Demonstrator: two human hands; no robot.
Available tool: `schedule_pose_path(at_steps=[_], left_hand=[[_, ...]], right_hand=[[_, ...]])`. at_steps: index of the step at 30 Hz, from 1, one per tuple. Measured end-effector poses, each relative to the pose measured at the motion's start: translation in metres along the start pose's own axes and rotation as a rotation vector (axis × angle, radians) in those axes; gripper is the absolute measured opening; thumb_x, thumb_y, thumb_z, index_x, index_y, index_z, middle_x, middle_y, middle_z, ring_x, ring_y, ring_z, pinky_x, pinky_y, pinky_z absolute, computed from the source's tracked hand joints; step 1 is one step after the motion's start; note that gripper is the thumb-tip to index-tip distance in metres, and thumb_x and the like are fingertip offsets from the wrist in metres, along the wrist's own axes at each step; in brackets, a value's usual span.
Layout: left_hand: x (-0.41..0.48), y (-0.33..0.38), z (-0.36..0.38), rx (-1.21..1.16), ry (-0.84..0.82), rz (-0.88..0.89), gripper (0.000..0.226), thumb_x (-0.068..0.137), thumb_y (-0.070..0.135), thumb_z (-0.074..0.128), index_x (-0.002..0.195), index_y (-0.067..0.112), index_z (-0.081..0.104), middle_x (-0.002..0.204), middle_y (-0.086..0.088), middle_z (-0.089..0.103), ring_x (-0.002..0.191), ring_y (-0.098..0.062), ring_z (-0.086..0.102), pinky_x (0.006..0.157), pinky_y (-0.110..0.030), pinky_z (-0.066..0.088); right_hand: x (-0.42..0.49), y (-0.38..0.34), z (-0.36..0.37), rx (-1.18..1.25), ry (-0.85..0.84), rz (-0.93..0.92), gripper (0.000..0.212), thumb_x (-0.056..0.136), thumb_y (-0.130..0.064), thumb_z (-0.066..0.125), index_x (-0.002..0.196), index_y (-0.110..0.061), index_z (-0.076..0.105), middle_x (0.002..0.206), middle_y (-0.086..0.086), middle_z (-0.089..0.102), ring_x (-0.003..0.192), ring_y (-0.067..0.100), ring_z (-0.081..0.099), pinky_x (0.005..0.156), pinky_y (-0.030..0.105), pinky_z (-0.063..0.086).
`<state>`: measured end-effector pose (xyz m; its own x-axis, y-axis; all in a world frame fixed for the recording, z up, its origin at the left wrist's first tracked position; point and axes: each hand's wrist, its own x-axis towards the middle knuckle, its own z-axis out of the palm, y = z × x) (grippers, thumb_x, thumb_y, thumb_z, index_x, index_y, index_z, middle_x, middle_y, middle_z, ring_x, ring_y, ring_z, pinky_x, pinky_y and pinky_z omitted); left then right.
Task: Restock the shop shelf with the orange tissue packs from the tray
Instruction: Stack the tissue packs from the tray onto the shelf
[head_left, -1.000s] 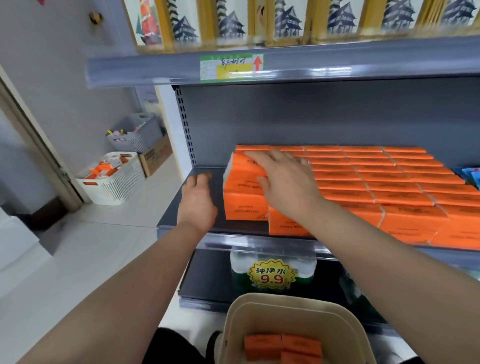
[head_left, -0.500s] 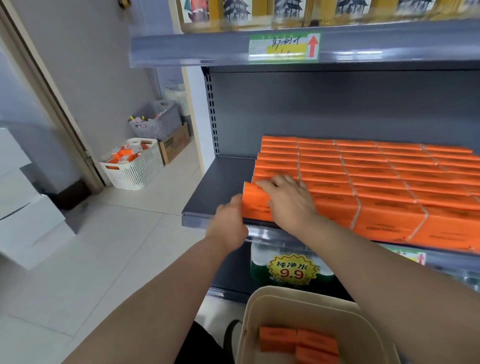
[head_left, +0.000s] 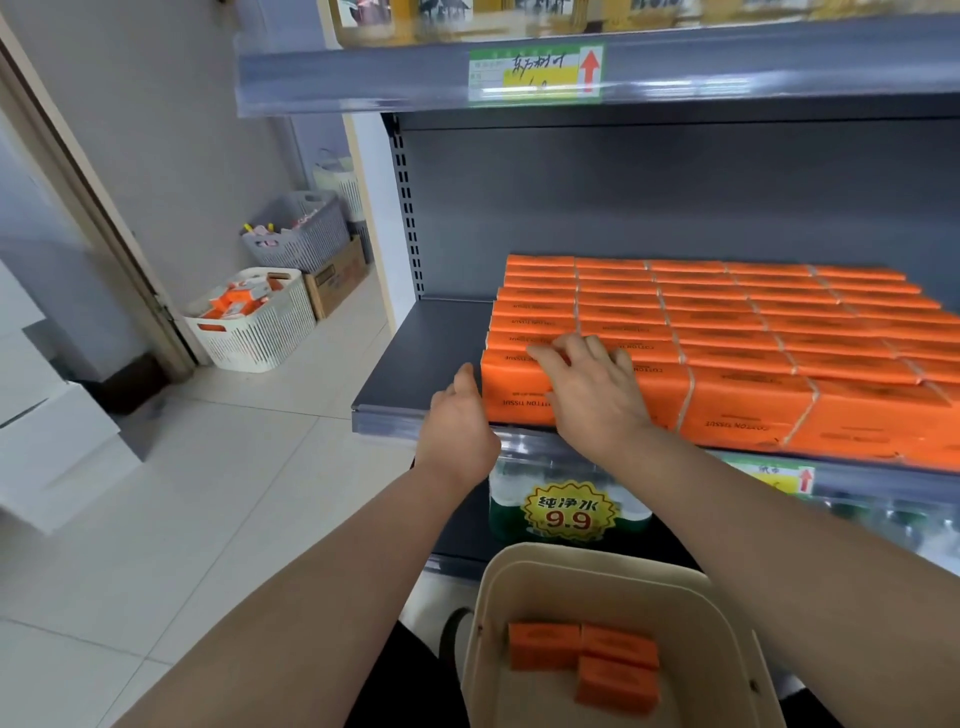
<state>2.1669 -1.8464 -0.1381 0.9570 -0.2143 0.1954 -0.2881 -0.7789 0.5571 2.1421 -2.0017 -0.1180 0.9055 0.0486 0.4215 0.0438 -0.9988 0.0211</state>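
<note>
Orange tissue packs (head_left: 753, 322) fill the grey shelf (head_left: 436, 358) in tight rows, leaving a bare strip at its left end. My right hand (head_left: 592, 395) rests with spread fingers on the top front of the front-left pack (head_left: 511, 395). My left hand (head_left: 460, 431) presses against that pack's left end, thumb upright along its side. Below, a beige tray (head_left: 571, 558) holds three more orange packs (head_left: 613, 657).
An upper shelf (head_left: 727, 62) overhangs the packs. Bottled water with a 9.9 price tag (head_left: 569, 512) sits on the lower shelf. On the floor at left stand a white basket (head_left: 254, 332), a grey basket (head_left: 301, 234), a cardboard box (head_left: 337, 275) and white boxes (head_left: 47, 426).
The front-left pack, tilted a second ago, now stands flush at the shelf's front edge. Both hands came forward with it. The camera has drifted left.
</note>
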Motion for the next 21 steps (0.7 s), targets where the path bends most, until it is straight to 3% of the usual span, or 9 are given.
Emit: schedule_pose_path(at_steps=[4, 9, 13, 16, 21], left_hand=[[-0.028, 0.012, -0.004, -0.01, 0.062, 0.022, 0.064, 0.081, -0.007, 0.043, 0.142, 0.008, 0.03, 0.13, -0.008, 0.053, 0.117, -0.027, 0.045, 0.085, -0.035, 0.042], [-0.064, 0.017, 0.018, 0.022, 0.054, 0.116, 0.049, 0.083, -0.002, 0.048, 0.13, 0.012, 0.047, 0.123, -0.008, 0.057, 0.116, -0.027, 0.048, 0.086, -0.041, 0.048], [-0.099, 0.014, 0.054, 0.062, -0.14, 0.122, 0.051, 0.084, -0.001, 0.049, 0.132, 0.016, 0.047, 0.129, -0.007, 0.054, 0.124, -0.024, 0.044, 0.095, -0.042, 0.045], [-0.123, 0.011, 0.081, 0.15, -0.269, 0.162, 0.049, 0.084, 0.002, 0.049, 0.13, 0.017, 0.047, 0.129, -0.003, 0.053, 0.12, -0.022, 0.045, 0.095, -0.041, 0.045], [-0.147, -0.004, 0.117, 0.384, -0.538, 0.18, 0.044, 0.086, 0.01, 0.051, 0.129, 0.015, 0.046, 0.133, -0.007, 0.05, 0.125, -0.025, 0.041, 0.107, -0.039, 0.035]], right_hand=[[-0.036, 0.007, 0.0, 0.008, 0.075, -0.021, 0.069, 0.069, -0.002, 0.073, 0.132, -0.022, 0.051, 0.124, 0.007, 0.054, 0.111, 0.028, 0.05, 0.086, 0.042, 0.039], [-0.106, 0.023, 0.014, 0.016, 0.022, -0.056, 0.058, 0.068, -0.004, 0.076, 0.123, -0.018, 0.059, 0.113, 0.006, 0.059, 0.105, 0.027, 0.055, 0.083, 0.043, 0.045], [-0.163, 0.039, 0.028, -0.003, -0.232, -0.016, 0.054, 0.083, -0.01, 0.061, 0.135, -0.021, 0.048, 0.128, 0.004, 0.051, 0.12, 0.025, 0.045, 0.095, 0.041, 0.037], [-0.2, 0.051, 0.042, 0.006, -0.337, 0.03, 0.057, 0.087, -0.01, 0.054, 0.14, -0.026, 0.04, 0.134, 0.002, 0.046, 0.125, 0.023, 0.039, 0.098, 0.039, 0.033], [-0.245, 0.067, 0.073, 0.019, -0.521, 0.131, 0.047, 0.094, -0.02, 0.047, 0.139, -0.03, 0.036, 0.137, -0.001, 0.042, 0.129, 0.022, 0.036, 0.104, 0.038, 0.029]])
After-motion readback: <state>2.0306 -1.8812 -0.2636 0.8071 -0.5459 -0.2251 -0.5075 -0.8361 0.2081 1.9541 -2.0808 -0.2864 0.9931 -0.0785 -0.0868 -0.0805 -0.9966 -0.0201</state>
